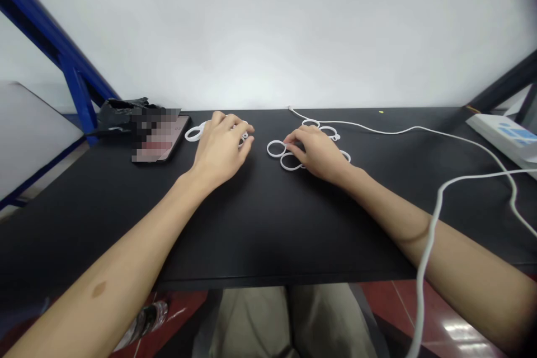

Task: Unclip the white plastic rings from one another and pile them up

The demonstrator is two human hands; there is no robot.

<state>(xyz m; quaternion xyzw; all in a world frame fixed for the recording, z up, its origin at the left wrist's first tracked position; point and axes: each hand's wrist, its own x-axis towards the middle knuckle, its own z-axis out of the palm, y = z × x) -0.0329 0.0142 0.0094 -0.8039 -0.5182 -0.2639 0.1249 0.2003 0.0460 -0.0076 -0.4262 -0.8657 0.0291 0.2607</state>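
My left hand (pixel 221 144) rests palm down on the black table (pixel 251 218), fingers curled over a small coil of white cable (pixel 193 132) that shows at its left side. My right hand (pixel 319 151) lies palm down over several loops of a white cable (pixel 277 149), fingertips touching the loops. From those loops a white cord (pixel 403 130) runs right across the table. Whether either hand actually grips the cable is hidden under the fingers.
A phone (pixel 161 137) lies at the table's back left beside a black crumpled object (pixel 119 112). A white power strip (pixel 503 134) sits at the right edge. A thicker white cable (pixel 432 224) crosses my right forearm. A blue frame (pixel 71 75) stands left; a bottle (pixel 145 321) lies on the floor.
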